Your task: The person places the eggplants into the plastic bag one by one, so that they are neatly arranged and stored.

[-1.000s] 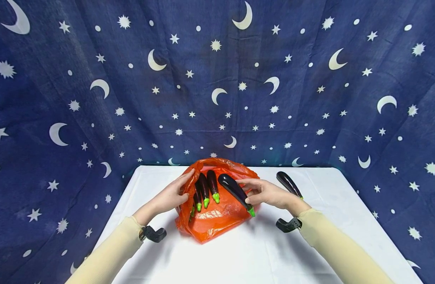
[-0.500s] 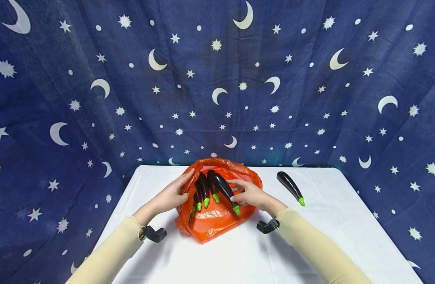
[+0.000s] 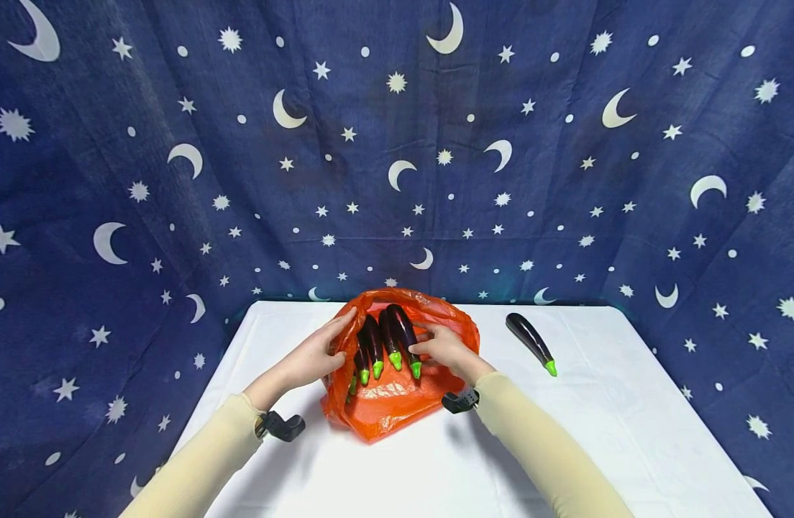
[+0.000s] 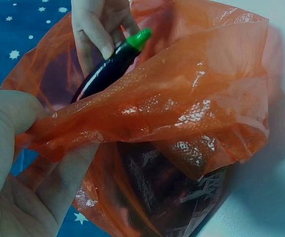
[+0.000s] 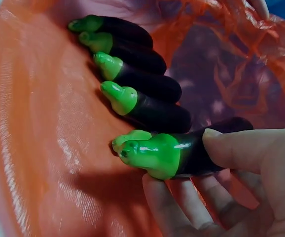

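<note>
An orange-red plastic bag [image 3: 387, 414] lies on the table with its mouth toward me. My left hand [image 3: 306, 360] holds the bag's left rim, and the left wrist view shows the film [image 4: 147, 108] between thumb and fingers. Inside the bag, my right hand [image 3: 450, 351] grips a dark purple eggplant [image 3: 402, 327] with a green stem end. The right wrist view has its thumb on top of this eggplant [image 5: 194, 153] and the fingers below. Several more eggplants [image 5: 157, 113] lie side by side in the bag, one partly hidden under the held one.
Another eggplant [image 3: 529, 342] lies on the white tablecloth [image 3: 617, 417] to the right of the bag. A dark blue curtain [image 3: 526, 180] with moons and stars stands behind and at both sides of the table.
My right hand has moved left and deeper into the bag with the eggplant, bringing it beside the others. My left hand stays at the bag's rim.
</note>
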Available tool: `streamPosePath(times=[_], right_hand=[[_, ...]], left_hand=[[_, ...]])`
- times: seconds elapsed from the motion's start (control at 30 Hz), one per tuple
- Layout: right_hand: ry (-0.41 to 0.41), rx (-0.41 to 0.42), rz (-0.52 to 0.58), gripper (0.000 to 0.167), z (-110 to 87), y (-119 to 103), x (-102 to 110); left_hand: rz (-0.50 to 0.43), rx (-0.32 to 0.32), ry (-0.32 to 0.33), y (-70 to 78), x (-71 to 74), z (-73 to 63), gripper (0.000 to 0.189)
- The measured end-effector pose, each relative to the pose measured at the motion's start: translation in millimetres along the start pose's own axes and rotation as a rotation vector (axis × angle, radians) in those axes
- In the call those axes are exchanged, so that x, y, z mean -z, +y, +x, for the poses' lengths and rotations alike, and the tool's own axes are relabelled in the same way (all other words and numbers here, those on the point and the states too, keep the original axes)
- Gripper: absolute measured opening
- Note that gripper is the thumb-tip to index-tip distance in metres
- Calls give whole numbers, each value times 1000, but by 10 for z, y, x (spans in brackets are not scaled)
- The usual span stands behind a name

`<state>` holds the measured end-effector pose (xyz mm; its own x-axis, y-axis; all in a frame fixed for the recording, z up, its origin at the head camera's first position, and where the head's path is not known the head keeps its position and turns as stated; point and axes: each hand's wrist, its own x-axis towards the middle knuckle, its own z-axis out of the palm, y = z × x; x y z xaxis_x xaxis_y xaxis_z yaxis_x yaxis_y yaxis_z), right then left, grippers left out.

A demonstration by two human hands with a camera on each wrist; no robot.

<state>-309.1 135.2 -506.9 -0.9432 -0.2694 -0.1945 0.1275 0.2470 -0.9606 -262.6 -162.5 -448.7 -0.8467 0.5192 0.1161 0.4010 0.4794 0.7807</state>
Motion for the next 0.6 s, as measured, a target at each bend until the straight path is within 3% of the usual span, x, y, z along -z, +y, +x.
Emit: streamPosePath(times=[0.17, 0.4, 0.6], right_hand=[[37, 3, 0, 63, 126, 34, -47], [89, -4, 33, 59, 243, 52, -102], [131, -42, 56, 51, 292, 83, -138]], left_hand=[[2, 10, -8, 3, -12, 9, 88], [-13, -38, -17, 1, -9, 28, 90], [38, -1, 4, 12, -1, 16, 86]])
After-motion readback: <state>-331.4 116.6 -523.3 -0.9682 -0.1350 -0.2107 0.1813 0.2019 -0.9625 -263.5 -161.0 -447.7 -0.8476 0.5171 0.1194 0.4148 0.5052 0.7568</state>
